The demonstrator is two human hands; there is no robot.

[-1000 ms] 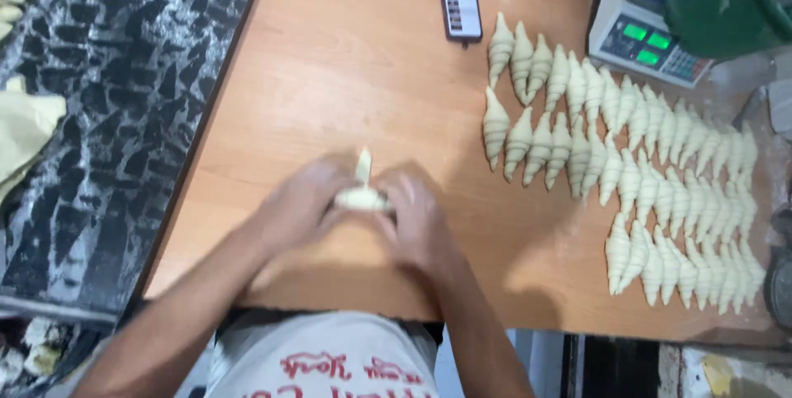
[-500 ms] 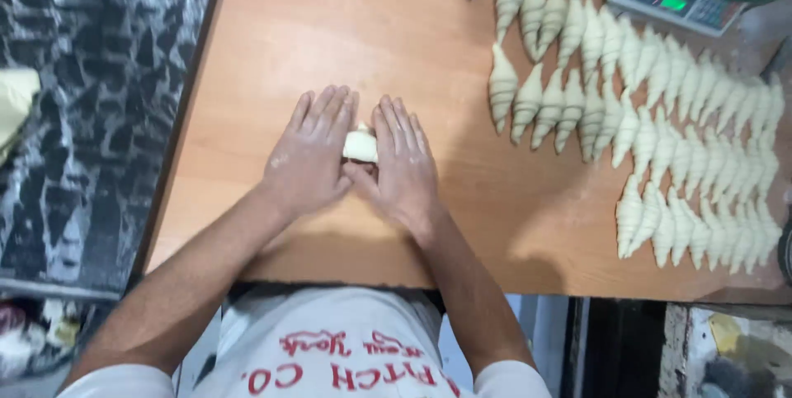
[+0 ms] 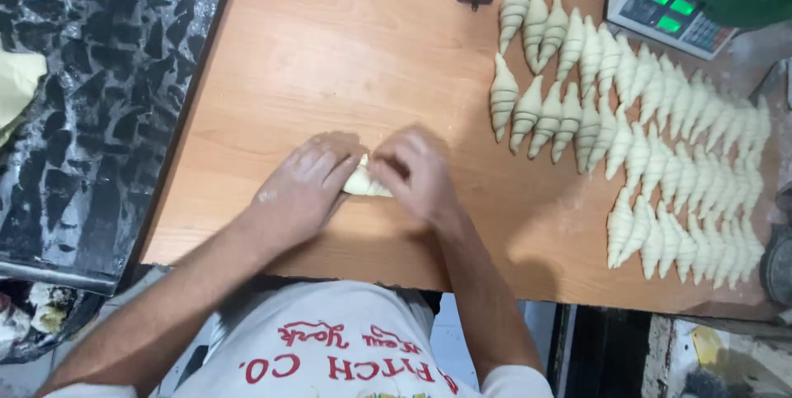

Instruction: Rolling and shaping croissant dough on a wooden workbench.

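While both hands press inward from either side, a small pale roll of raw dough lies between them on the orange-brown wooden bench, near its front edge. The left hand lies flat with fingers together against the roll; the right hand curls over its other end. Such dough looks soft, light and easily dented, so it is best taken gently by its thicker middle. Rows of shaped pale dough crescents lie well apart to the right, beside a grey weighing scale.

Left hand and right hand palms-down, fingertips together.
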